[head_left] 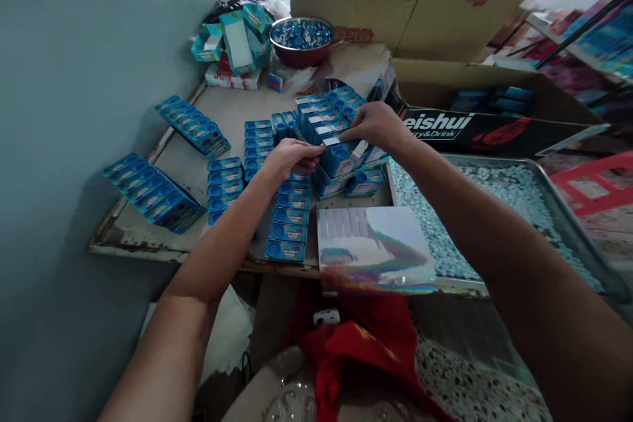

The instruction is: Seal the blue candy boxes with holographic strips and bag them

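My left hand [297, 157] and my right hand [376, 124] meet over a dense group of small blue boxes [341, 159]. The fingers of both are closed in a pinch at the two ends of a short silvery sticker [332, 142], which lies over the top of one box. Similar pale strips show on several boxes behind it. Whether the sticker is pressed down all along cannot be seen. Close to the table's front edge lies a shiny holographic sticker sheet [395, 270], its upper left part marked in narrow strips.
Rows of blue boxes [289, 215] stand left of the group, with more box stacks [153, 190] along the wall side. A metal tray [541, 168] of pale blue pieces sits right. Behind are a bowl [301, 56], an open carton [499, 138] and a large cardboard box [395, 0].
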`<control>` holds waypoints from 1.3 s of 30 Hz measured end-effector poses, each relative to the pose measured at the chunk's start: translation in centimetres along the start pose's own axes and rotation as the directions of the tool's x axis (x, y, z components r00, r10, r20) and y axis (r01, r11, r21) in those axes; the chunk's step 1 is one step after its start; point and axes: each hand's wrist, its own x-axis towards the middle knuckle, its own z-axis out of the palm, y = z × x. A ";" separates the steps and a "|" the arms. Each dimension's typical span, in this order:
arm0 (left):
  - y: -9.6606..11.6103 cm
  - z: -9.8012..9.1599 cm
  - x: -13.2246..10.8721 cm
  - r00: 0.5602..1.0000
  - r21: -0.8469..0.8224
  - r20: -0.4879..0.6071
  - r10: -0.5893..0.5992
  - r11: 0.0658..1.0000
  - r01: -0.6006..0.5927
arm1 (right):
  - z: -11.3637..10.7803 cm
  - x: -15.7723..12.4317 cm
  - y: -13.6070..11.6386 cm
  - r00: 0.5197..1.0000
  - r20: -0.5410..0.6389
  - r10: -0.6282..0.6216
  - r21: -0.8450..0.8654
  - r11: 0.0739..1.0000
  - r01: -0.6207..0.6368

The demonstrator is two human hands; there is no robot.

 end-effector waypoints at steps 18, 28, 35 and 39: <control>0.4 3.1 -6.9 0.926 0.124 -0.090 0.367 0.926 -0.355 | -2.9 -3.8 -3.2 0.975 -0.223 0.014 0.073 0.997 0.002; 0.9 3.1 -7.8 0.976 -0.028 0.036 0.213 0.977 -0.212 | -2.3 -5.0 -3.6 0.998 -0.054 0.022 0.360 0.933 -0.001; 2.1 1.5 -6.6 0.988 0.189 -0.006 0.157 0.970 -0.153 | -1.0 -4.1 -1.2 0.999 -0.047 0.005 0.429 0.903 0.016; 1.3 1.9 -5.6 0.992 0.195 -0.028 0.123 0.974 -0.115 | 0.0 -3.2 -0.1 0.994 -0.104 -0.037 0.302 0.951 0.067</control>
